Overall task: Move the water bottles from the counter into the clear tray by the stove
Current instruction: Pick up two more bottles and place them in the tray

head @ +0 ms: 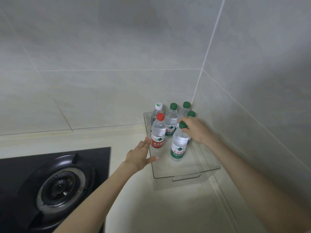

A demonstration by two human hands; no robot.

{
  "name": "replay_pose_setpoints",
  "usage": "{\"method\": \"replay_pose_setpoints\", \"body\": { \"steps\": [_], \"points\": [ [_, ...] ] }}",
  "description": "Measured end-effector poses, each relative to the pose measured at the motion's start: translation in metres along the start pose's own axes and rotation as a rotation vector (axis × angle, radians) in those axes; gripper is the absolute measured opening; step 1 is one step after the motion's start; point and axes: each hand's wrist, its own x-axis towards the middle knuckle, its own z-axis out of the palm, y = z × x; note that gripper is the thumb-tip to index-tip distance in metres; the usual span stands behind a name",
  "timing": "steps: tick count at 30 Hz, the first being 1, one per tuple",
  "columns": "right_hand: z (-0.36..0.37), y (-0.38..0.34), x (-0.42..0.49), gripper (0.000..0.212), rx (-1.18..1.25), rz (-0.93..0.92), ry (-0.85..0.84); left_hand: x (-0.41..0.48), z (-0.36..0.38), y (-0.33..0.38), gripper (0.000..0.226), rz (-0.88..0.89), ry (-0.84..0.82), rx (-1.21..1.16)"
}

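Head view, nearest first: two bare forearms reach up from the lower edge of the frame over a pale counter (168,204). At lower left lies a black gas stove (55,179) with its round burner.

Just right of the stove, at centre frame, stands the clear tray (183,176), its near wall with a handle slot facing the camera. The left hand (140,154) is spread open with fingers apart, resting against the tray's left wall, its thumb over the rim; it grips nothing.

Inside the tray, nearest, stands a green-capped bottle (179,145) with a green and white label bearing Chinese characters 农夫山 (the rest is too small to read). The right hand (196,130) pinches this bottle at its neck, just under the cap, with fingers curled around it.

Left of it, just beyond the left hand's fingertips, stands a red-capped bottle (158,132) with a red label showing the same characters and "NONGFU" beneath.

Farther back, toward the tiled wall corner at centre right, stand a white-capped bottle (157,110) with faint green writing on the cap that I cannot read, and three more green-capped bottles (172,118), one mostly hidden behind the right hand.
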Motion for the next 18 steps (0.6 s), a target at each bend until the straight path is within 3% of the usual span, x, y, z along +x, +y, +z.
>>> {"method": "replay_pose_setpoints", "body": {
  "steps": [18],
  "points": [
    [0.015,-0.003,0.050,0.038,-0.008,-0.012,0.067,0.002,0.001,0.002,0.085,-0.009,-0.001,0.007]
  ]
}}
